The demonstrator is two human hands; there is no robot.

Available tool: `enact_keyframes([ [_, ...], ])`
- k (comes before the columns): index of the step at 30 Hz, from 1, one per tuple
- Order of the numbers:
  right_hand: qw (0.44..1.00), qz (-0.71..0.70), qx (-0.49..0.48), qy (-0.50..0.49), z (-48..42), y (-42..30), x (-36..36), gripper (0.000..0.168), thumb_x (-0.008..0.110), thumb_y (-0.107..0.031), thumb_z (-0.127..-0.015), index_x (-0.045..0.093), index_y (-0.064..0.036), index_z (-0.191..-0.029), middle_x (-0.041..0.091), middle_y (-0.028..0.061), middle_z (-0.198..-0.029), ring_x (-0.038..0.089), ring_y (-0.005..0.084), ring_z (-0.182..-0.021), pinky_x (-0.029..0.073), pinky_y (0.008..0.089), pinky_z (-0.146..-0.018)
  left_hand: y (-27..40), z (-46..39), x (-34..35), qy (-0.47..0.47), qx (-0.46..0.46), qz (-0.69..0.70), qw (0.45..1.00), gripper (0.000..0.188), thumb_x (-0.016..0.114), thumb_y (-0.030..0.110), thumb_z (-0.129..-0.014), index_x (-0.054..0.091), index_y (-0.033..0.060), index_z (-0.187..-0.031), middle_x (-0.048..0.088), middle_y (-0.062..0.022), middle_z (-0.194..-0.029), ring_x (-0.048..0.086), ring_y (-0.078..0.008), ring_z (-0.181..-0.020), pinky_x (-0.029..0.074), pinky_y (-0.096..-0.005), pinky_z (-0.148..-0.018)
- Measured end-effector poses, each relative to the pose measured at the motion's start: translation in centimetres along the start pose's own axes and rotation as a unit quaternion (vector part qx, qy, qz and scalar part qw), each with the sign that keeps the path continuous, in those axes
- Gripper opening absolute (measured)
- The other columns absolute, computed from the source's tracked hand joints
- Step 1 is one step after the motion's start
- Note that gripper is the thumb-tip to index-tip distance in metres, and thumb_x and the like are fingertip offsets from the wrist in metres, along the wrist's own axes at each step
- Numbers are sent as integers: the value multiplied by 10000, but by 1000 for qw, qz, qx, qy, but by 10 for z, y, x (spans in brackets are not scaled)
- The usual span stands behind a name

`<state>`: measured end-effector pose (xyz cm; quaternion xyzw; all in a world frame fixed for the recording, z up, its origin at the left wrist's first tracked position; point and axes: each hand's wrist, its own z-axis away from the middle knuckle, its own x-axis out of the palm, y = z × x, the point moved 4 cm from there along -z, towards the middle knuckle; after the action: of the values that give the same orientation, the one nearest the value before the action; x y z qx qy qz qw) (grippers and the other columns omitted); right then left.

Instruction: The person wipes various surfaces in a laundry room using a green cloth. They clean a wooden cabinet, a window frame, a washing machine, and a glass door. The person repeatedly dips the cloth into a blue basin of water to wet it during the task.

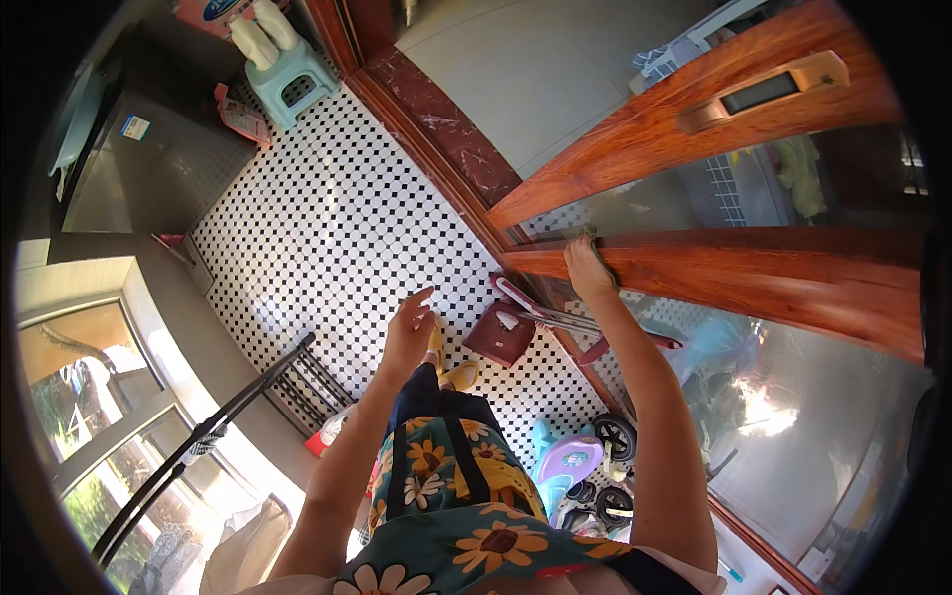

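Observation:
My right hand (589, 269) presses a greenish cloth (589, 231) against the wooden frame (744, 260) of a glass-paned door. Most of the cloth is hidden behind my fingers. Glass panes (744, 416) lie on both sides of this reddish-brown stile. Farther up, another wooden stile carries a metal recessed handle (766, 91). My left hand (409, 333) hangs in the air over the tiled floor (335, 216), fingers apart, with nothing in it. A sunflower-print apron (446, 476) covers my front.
A dark red dustpan (504, 335) and a broom (517, 294) stand by the door track. Near my right side is a child's ride-on toy (571, 460). A black rack (297, 372) stands left; a pale green stool (290, 82) bears white bottles (254, 43).

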<state>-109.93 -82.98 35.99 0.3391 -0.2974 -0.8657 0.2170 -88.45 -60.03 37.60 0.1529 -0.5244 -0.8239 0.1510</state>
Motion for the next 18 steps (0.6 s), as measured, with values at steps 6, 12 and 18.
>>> enact_keyframes([
  [6, 997, -48, 36, 51, -4, -17, 18, 418, 387, -226, -888, 437, -8, -1241, 473, 141, -1221, 401, 278, -1159, 223, 399, -1026, -13, 10, 18, -12, -5, 8, 1000, 343, 496, 80, -864, 497, 45, -1205, 552, -130, -1150, 562, -217, -1007, 468, -317, -805],
  [12, 960, -169, 175, 140, 68, 75, -47, 182, 492, -139, -782, 623, -56, -877, 599, 84, -897, 502, 237, -972, 319, 342, -941, 46, 19, 56, -42, 90, 34, 995, 352, 495, 59, -862, 490, 27, -1213, 550, -147, -1168, 581, -239, -974, 471, -306, -778],
  [18, 879, -153, 298, 338, 198, 211, -141, 123, 533, -87, -692, 605, -25, -770, 587, 94, -754, 537, 213, -849, 398, 311, -864, 104, 43, 65, -76, 137, 43, 987, 351, 463, 50, -880, 468, -14, -1224, 543, -145, -1176, 569, -210, -984, 468, -313, -812],
])
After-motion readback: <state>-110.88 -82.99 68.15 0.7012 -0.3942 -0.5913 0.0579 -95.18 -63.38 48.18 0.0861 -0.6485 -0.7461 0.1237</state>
